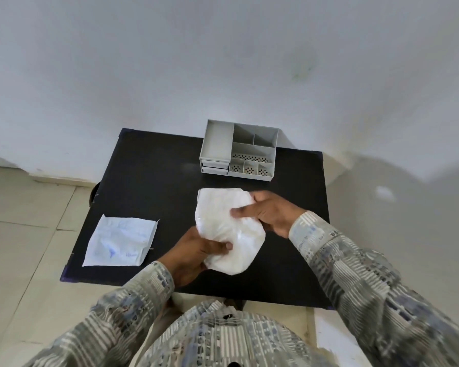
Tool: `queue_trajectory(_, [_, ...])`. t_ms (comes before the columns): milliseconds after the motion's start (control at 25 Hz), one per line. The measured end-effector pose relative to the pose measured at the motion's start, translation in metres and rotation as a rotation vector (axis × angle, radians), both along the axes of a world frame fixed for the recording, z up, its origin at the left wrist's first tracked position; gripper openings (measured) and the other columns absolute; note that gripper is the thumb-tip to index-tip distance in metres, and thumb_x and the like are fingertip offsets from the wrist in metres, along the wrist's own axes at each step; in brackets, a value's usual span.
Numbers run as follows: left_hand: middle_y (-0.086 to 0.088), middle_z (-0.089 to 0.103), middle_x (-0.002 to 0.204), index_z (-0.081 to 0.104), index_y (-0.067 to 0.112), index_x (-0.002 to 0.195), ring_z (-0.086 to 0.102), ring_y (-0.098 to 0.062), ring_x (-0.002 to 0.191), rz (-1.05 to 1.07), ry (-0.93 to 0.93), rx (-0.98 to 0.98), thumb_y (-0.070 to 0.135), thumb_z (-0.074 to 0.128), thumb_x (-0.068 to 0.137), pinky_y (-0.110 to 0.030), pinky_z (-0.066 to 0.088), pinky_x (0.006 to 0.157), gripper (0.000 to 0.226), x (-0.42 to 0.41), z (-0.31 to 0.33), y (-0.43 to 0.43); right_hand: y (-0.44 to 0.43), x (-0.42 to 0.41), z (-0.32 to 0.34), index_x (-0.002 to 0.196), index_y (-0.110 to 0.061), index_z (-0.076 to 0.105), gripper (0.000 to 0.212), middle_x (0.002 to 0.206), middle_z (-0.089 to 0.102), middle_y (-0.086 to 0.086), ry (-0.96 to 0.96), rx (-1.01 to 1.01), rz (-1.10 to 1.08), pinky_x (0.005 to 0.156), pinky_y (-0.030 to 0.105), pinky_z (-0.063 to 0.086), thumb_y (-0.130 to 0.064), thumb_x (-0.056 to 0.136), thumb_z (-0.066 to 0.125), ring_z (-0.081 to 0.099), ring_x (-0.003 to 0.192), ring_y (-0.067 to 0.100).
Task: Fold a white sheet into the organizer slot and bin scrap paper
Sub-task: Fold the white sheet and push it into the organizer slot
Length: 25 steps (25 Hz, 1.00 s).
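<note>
A white sheet (223,223), crumpled and partly folded, is held just above the black table (154,181) near its middle. My left hand (196,256) grips its near lower edge, thumb on top. My right hand (269,211) holds its right side, with a finger pressed across the top. A grey desk organizer (240,151) with several open slots and two small drawers stands at the table's far edge, beyond the sheet. A second piece of paper (119,242), whitish with faint blue print, lies flat on the table's left part, apart from both hands.
The table stands against a white wall (223,62). Tiled floor (24,221) lies to the left and right of it. A dark round object (93,195) peeks out past the table's left edge. No bin shows in view.
</note>
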State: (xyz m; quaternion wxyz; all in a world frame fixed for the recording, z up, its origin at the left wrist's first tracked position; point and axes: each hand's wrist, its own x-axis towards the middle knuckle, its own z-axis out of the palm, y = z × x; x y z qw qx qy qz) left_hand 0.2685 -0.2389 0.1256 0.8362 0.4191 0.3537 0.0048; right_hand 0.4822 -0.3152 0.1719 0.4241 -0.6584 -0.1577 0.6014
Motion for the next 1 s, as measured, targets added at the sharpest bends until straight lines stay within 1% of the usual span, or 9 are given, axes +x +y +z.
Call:
queue_trajectory(120, [-0.021,0.076,0.128,0.07,0.005,0.131,0.072,-0.041,0.12,-0.003,0.058,0.019,-0.009,0.083,0.077,-0.068,0.053,0.104,0.057,0.0,0.0,0.0,0.017,0.018,0.009,0.113,-0.007,0.074,0.021,0.11,0.08,0.013,0.033,0.217,-0.516,0.078,0.032,0.067,0.0,0.094,0.074,0.078,0.09,0.023])
queue_trajectory(200, [-0.023,0.075,0.128,0.07,0.004,0.131,0.072,-0.041,0.119,0.038,0.038,-0.008,-0.013,0.08,0.079,-0.066,0.054,0.104,0.055,-0.002,0.004,0.002,0.018,0.023,0.014,0.118,-0.01,0.07,0.023,0.125,0.076,0.019,0.171,0.287,-0.674,0.083,0.037,0.066,-0.016,0.096,0.076,0.077,0.097,0.024])
queue_trajectory(320, [-0.023,0.074,0.132,0.066,0.004,0.136,0.072,-0.04,0.121,0.177,-0.039,-0.077,-0.012,0.081,0.077,-0.06,0.058,0.099,0.063,-0.002,0.014,0.013,-0.001,-0.015,0.007,0.13,-0.013,0.069,0.049,0.133,0.073,0.017,0.228,0.078,-0.297,0.091,0.05,0.062,-0.043,0.092,0.078,0.073,0.114,0.034])
queue_trajectory(400, [-0.021,0.075,0.131,0.065,0.004,0.138,0.072,-0.04,0.121,0.246,-0.074,-0.077,-0.007,0.078,0.085,-0.06,0.057,0.101,0.056,0.001,0.023,0.023,-0.008,-0.054,0.006,0.139,-0.015,0.065,0.052,0.136,0.072,0.017,0.35,0.082,-0.168,0.097,0.061,0.059,-0.037,0.094,0.077,0.071,0.122,0.04])
queue_trajectory(560, [-0.018,0.08,0.118,0.072,0.008,0.123,0.077,-0.036,0.111,0.285,0.002,-0.012,0.017,0.071,0.097,-0.054,0.058,0.102,0.028,0.001,0.049,0.052,0.017,-0.099,0.004,0.133,-0.007,0.069,0.041,0.122,0.079,0.016,0.206,0.137,-0.416,0.085,0.051,0.066,-0.005,0.093,0.077,0.078,0.109,0.035])
queue_trajectory(720, [-0.015,0.083,0.099,0.076,-0.001,0.113,0.078,-0.035,0.094,0.325,0.059,0.282,0.004,0.079,0.09,-0.039,0.067,0.073,0.024,0.004,0.069,0.124,0.031,-0.113,0.003,0.131,-0.009,0.069,0.042,0.126,0.078,0.015,0.19,0.14,-0.425,0.082,0.048,0.067,-0.003,0.091,0.079,0.077,0.112,0.033])
queue_trajectory(800, [-0.013,0.081,0.097,0.076,-0.002,0.112,0.075,-0.031,0.091,0.375,0.043,0.39,0.005,0.079,0.09,-0.035,0.065,0.07,0.024,0.013,0.077,0.16,0.035,-0.117,0.008,0.13,-0.011,0.069,0.038,0.125,0.079,0.011,0.194,0.16,-0.462,0.075,0.04,0.067,-0.004,0.093,0.077,0.079,0.107,0.028])
queue_trajectory(920, [-0.011,0.079,0.115,0.069,0.013,0.128,0.078,-0.028,0.102,0.482,-0.062,0.136,0.048,0.077,0.091,-0.046,0.064,0.085,0.051,0.018,0.084,0.176,0.048,-0.121,0.015,0.127,-0.013,0.07,0.035,0.119,0.08,0.008,0.198,0.175,-0.598,0.067,0.034,0.065,-0.003,0.094,0.075,0.081,0.096,0.023])
queue_trajectory(1000, [-0.013,0.078,0.125,0.067,0.017,0.135,0.077,-0.034,0.113,0.216,-0.033,0.03,0.058,0.076,0.088,-0.058,0.061,0.095,0.062,0.005,0.075,0.157,0.055,-0.125,0.015,0.125,-0.012,0.071,0.033,0.116,0.081,0.009,0.19,0.198,-0.695,0.066,0.034,0.066,-0.003,0.093,0.076,0.082,0.093,0.024])
